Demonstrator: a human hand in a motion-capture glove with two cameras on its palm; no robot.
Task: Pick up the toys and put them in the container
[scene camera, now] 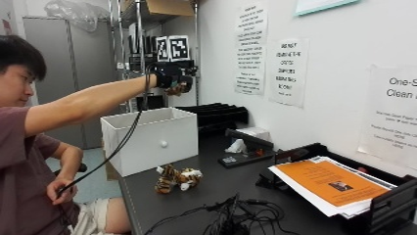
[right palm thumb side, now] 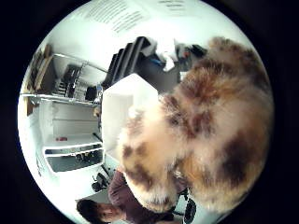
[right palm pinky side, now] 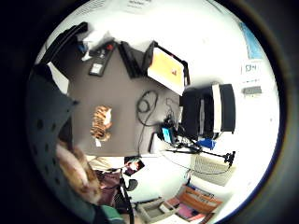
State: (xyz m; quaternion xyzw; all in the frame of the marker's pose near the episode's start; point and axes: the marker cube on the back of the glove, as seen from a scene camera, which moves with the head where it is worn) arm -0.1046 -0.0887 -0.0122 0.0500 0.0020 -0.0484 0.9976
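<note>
Arm: stretched out, raised high above the white container [scene camera: 150, 139].
Right hand [scene camera: 171, 81]: fingers curled round a spotted plush toy [scene camera: 176, 88].
Worktop [scene camera: 215, 188]: tiger toy [scene camera: 177, 178] left lying.

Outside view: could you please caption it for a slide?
Gloved right hand holds a plush toy above the white container.

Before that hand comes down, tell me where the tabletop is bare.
Bare dark tabletop lies between the white container and the cables, around the tiger toy. It's crowded along the wall: black trays, stapler, orange paper stack. The gloved right hand holds a plush toy above the container.
</note>
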